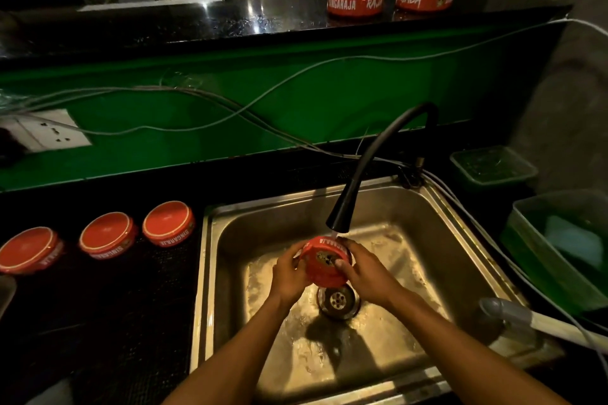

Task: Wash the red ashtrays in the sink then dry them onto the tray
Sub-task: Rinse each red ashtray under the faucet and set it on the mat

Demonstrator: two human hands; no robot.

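Over the steel sink basin (427, 217), both hands are gripping one round red ceramic ashtray (324, 261) on edge under the black curved faucet (342, 210), likely so water is sheeting across it: left hand (289, 273) curled round its left rim, right hand (363, 268) round the right, thumb rubbing the face. Three red ashtrays (107, 235) are sitting upside down on the dark surface (98, 306) left of the sink, presumably draining; two upright red ashtrays (355, 0) are waiting on the back ledge.

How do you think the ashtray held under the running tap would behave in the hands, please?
The ashtray is probably slippery, since water from the tap runs over its glossy surface. It looks rigid and likely breakable if dropped into the steel sink; both hands grip it.
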